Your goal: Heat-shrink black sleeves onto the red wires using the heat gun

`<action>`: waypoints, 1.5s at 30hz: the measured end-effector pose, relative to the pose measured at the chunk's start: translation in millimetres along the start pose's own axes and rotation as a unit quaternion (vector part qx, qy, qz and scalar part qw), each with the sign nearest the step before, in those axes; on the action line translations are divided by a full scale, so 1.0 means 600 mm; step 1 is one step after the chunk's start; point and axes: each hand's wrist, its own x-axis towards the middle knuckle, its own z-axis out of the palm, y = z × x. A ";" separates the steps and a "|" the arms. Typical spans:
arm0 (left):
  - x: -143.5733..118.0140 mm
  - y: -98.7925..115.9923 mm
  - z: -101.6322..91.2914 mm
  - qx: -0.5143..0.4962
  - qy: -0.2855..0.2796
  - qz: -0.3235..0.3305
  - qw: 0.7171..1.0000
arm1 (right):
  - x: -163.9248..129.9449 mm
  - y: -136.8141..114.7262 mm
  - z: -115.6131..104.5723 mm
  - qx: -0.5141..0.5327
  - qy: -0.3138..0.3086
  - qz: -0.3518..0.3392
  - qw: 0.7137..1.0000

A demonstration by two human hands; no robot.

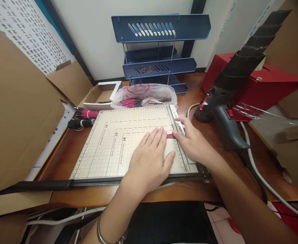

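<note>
1. Left hand (150,159) lies flat, palm down, fingers together and stretched out on the paper trimmer board (113,145); it grips nothing and presses on the pink wires (170,136), which poke out from under its fingertips.
2. Right hand (193,142) sits just right of the left hand, fingers loosely curled, thumb and forefinger at the free end of the pink wires; whether it actually pinches them I cannot tell.
3. Just beyond the right hand's fingertips runs the white ruler strip (177,120) along the board's right edge.
4. Near the left wrist, along the board's near edge, lies the black cutter arm (49,185), handle far left of the hands.
5. Right of the right hand, a grey heat gun (222,112) stands on the counter (70,152), its cord trailing past the forearm.
6. Beyond both hands: a clear plastic bag (144,95) holding more pink wires.
7. Far left of the left hand: wire bundles (84,118), pink and black, beside a cardboard box (21,118).
8. Behind the bag: blue letter trays (161,47); behind the heat gun, a red box (266,84).
</note>
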 end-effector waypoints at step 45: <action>0.000 0.001 -0.005 0.000 -0.013 0.001 1.000 | 0.006 0.011 -0.019 0.023 -0.064 -0.090 0.994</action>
